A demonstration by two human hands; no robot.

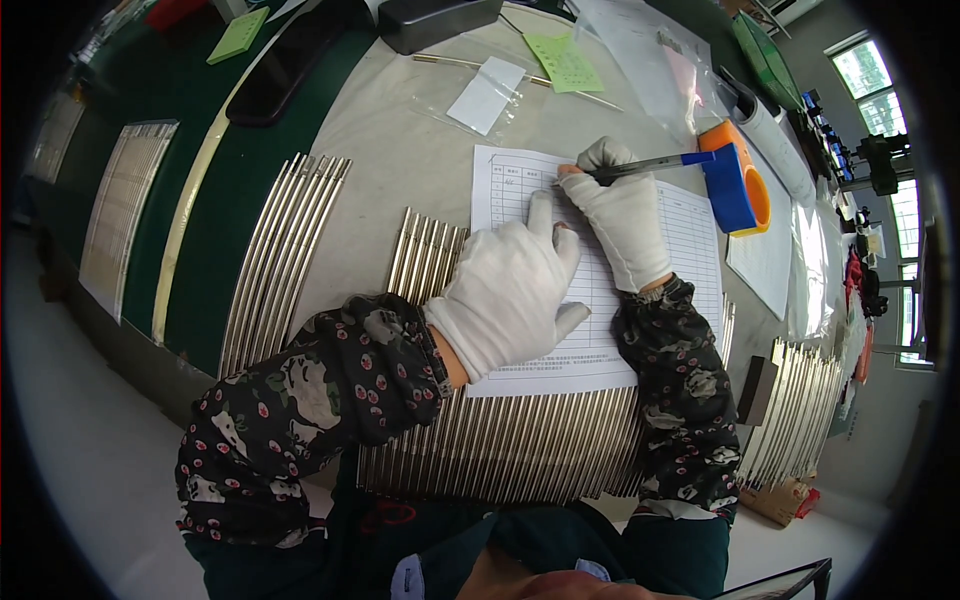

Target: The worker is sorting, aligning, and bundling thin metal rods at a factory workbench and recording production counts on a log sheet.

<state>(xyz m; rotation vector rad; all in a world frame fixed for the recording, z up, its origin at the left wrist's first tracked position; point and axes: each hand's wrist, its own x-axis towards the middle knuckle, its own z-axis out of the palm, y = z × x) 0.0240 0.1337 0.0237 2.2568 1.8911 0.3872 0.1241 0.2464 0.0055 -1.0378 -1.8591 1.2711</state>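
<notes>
A printed form with a ruled table (590, 340) lies over a row of thin metal rods (500, 440). My left hand (510, 285), in a white glove, rests on the form with its fingers apart. Close by, my right hand (622, 215), gloved with bare fingertips, grips a pen (650, 165) with a blue end. The pen's tip is near the upper rows of the table, where a short handwritten mark shows. More metal rods (425, 255) stick out beside the form's left edge, partly behind my left hand.
Separate bundles of rods lie at the left (285, 260) and right (795, 410). A blue and orange tape dispenser (735, 185) stands right of the form. Further back are a dark phone (285, 75), a black case (435, 22), a green note (562, 62) and a clear bag with a white label (487, 95).
</notes>
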